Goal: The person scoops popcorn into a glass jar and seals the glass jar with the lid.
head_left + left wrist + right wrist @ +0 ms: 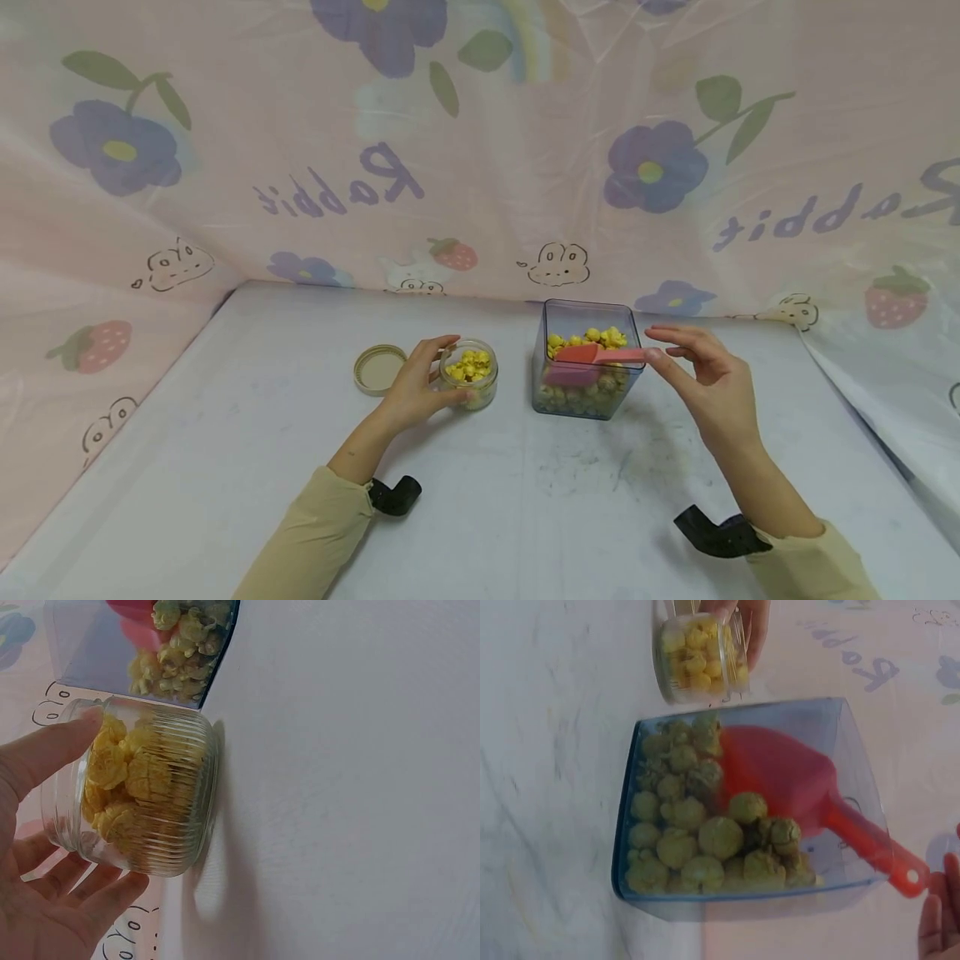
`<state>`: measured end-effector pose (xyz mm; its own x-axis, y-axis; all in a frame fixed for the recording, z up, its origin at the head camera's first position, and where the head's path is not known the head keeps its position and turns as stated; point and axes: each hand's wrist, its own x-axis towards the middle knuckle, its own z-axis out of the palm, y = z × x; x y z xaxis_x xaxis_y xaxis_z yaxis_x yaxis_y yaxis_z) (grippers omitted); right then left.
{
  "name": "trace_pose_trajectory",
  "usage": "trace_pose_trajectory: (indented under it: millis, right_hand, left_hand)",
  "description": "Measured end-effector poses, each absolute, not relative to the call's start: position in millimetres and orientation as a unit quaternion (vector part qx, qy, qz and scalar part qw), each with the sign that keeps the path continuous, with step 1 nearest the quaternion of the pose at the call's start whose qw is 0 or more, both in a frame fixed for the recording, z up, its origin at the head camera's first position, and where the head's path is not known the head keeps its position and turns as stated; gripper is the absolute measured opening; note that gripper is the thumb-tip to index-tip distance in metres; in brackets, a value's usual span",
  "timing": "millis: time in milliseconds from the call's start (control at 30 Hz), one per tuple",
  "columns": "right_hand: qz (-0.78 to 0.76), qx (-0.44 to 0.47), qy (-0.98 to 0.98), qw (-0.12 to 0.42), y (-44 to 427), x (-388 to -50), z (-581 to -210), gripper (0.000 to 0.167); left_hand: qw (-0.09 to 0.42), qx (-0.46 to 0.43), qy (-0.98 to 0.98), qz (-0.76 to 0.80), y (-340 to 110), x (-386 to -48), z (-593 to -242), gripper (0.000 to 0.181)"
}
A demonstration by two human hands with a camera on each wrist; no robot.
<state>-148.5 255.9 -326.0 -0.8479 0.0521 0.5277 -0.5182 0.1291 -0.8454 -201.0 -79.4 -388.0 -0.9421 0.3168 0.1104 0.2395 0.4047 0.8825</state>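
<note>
A ribbed glass jar [150,787] of yellow popcorn stands on the table. My left hand [418,385] holds it from the left, thumb at the near side and fingers at the far side. To its right is a clear bluish plastic bin [825,735], partly filled with popcorn [679,844]. A red scoop [780,772] lies in the bin with its blade on the popcorn, its handle reaching past the right rim. My right hand [708,379] is at the handle's end, fingers spread, the thumb tip close to it; whether they touch I cannot tell.
A round jar lid [378,370] lies on the table just left of the jar, behind my left hand. A patterned curtain [495,167] rises at the table's back edge, close behind the bin. Black curved pieces [720,533] sit at both wrists.
</note>
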Motion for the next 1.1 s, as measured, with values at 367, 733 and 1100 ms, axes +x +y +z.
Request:
trace_pose_trajectory:
  millis: [367, 733, 1100]
  right_hand:
    - [0.685, 0.211, -0.646, 0.262, 234, -140, -330, 0.024]
    - [0.659, 0.232, -0.685, 0.206, 209, -136, -344, 0.025]
    - [0.649, 0.243, -0.700, 0.171, 190, -136, -357, 0.026]
  left_hand:
    - [0.039, 0.166, 0.836, 0.522, -79, -202, -389, 0.080]
    - [0.040, 0.164, 0.836, 0.523, -80, -202, -390, 0.081]
    - [0.038, 0.161, 0.835, 0.525, -79, -202, -391, 0.080]
